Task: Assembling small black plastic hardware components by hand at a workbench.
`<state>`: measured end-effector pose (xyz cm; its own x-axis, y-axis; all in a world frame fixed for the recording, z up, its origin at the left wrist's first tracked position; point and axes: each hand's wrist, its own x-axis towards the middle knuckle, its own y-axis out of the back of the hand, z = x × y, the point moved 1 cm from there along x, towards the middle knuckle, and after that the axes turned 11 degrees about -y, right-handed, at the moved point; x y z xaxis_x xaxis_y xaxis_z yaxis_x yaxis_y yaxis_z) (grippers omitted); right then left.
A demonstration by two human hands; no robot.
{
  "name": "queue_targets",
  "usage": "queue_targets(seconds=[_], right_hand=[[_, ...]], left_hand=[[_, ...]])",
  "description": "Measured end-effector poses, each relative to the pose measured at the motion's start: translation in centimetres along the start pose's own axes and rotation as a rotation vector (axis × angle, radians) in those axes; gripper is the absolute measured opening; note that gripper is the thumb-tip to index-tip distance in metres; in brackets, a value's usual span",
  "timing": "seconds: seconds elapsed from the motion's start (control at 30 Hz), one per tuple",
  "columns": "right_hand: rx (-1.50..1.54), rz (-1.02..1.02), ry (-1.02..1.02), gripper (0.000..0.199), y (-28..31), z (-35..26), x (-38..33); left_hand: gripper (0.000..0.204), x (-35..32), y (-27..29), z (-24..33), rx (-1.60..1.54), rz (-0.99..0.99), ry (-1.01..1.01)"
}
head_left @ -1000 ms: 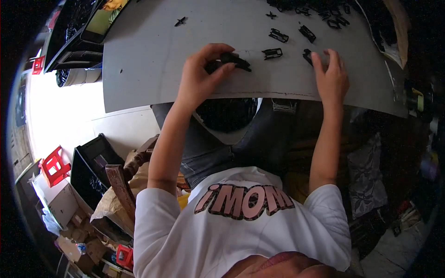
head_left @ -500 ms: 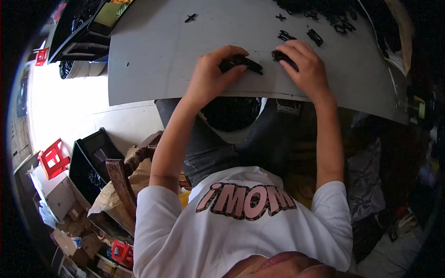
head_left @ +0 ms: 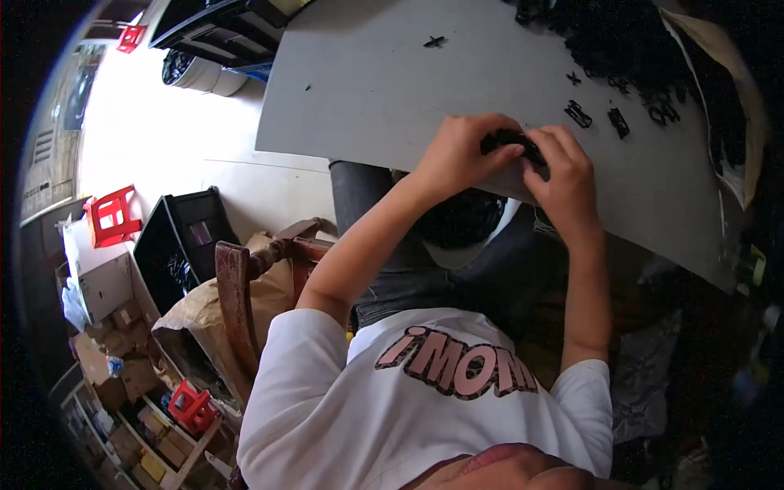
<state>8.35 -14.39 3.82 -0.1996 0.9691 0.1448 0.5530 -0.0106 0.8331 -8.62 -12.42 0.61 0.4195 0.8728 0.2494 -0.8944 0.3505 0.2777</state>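
Note:
Both hands meet over the near edge of the grey table [head_left: 359,90]. My left hand [head_left: 467,155] is closed on a small black plastic part [head_left: 505,140], with thumb and fingers pinching it. Right up against it, my right hand [head_left: 563,170] curls its fingers over the part's right end. What the right fingers cover is mostly hidden, and whether one piece or two pieces are joined there I cannot tell. Beyond the hands lie a black frame-like piece [head_left: 578,114], another black piece [head_left: 618,123] and a small black cross-shaped piece [head_left: 573,78].
A large heap of black parts [head_left: 616,49] fills the table's far right, beside a brown paper sack [head_left: 719,98]. Another cross-shaped piece [head_left: 435,42] lies at the far middle. Left of me are a wooden chair [head_left: 234,294], a black crate [head_left: 184,237] and a red stool [head_left: 113,216].
My hands, apart before with a black part in each, have come together, the parts now touching or overlapping. The whole view has shifted, so the table appears farther right and tilted.

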Motion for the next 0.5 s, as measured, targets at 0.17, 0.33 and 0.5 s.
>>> queue_targets(seconds=[0.17,0.33,0.5], right_hand=[[-0.063,0.094,0.083,0.033,-0.8,-1.0,-0.3],[0.577,-0.133,-0.378,0.021,-1.5,1.8,-1.8],[0.736,-0.225,-0.32,0.014,-1.6,2.8,-1.9]], left_hand=[[0.026,-0.4,0.3,-0.6,0.058,0.104,-0.032],[0.024,-0.8,0.3,-0.1,-0.201,0.006,-0.003],[0.023,-0.9,0.3,-0.2,-0.311,0.009,-0.023]])
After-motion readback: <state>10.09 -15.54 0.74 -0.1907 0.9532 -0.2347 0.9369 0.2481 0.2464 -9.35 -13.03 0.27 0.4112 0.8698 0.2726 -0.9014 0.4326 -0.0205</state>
